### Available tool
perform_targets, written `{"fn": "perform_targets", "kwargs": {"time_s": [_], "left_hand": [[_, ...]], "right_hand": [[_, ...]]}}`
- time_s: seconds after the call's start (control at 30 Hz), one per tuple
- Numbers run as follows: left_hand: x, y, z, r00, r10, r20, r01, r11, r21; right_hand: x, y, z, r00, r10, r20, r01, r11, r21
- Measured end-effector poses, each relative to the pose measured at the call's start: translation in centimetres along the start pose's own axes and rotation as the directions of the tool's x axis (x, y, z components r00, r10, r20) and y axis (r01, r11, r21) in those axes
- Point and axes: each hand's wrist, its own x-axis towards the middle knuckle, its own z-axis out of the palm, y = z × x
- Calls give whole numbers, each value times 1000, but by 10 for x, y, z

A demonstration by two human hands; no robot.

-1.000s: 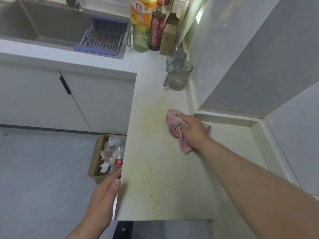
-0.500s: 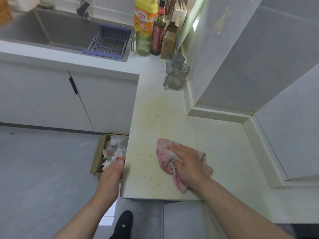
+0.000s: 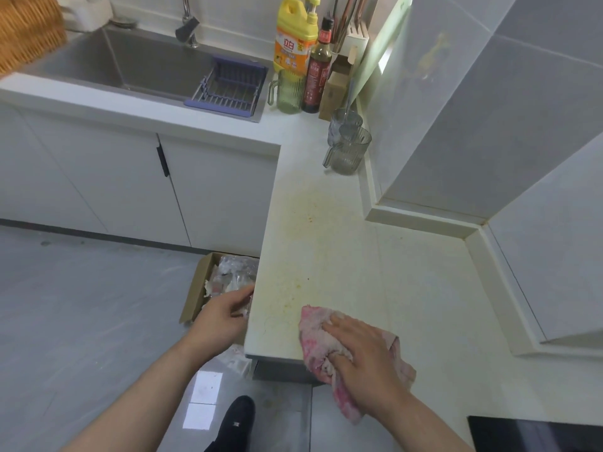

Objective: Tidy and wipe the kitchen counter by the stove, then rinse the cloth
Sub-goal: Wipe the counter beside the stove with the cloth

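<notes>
So the pink cloth [image 3: 321, 342] is found at the near edge of the counter [image 3: 342, 256], roughly 6 o'clock in the view, with its lower end hanging off the edge. It's pressed down by the right hand [image 3: 362, 357], fingers laid flat and a bit spread on top, nothing pinched.

The left hand [image 3: 222, 316] is held at 9 o'clock from the cloth, right up against the counter's side edge, loosely cupped with the fingers curled. Nothing can be made out in it tbh. Under it a cardboard box [image 3: 195, 288] with crumpled trash is seen on the floor.

Yellowish stains [image 3: 306, 203] are spotted on the counter at 12 o'clock from the cloth. Further up that way two clear pitchers [image 3: 349, 148] are parked by the wall, and a green mug [image 3: 288, 91], dark bottle [image 3: 316, 76] and yellow detergent bottle [image 3: 292, 40] are grouped behind. The sink [image 3: 146, 63] is over at 10 o'clock, a purple rack [image 3: 228, 86] set in it. A black stove corner [image 3: 535, 433] is caught at 4 o'clock.
</notes>
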Motion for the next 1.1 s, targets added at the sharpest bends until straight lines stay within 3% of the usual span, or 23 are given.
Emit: {"fn": "perform_targets", "kwargs": {"time_s": [0.07,0.23,0.43,0.87,1.1], "left_hand": [[3,-6,-5,999,39,30,-42,995,95],[5,-21,-16,994,34,106,-39,998,45],[15,-29,-30,978,29,208,-50,994,101],[27,-44,-34,972,17,233,-68,974,216],[29,-43,-34,973,-8,230,-42,977,209]], "right_hand": [[3,-2,0,1000,3,-5,-3,1000,11],[20,-8,4,1000,-7,-17,7,1000,17],[68,-22,-2,1000,-13,-10,13,999,-46],[200,-41,-21,993,-1,-115,-9,996,-85],[200,-47,-18,994,25,-102,-33,996,-80]]}}
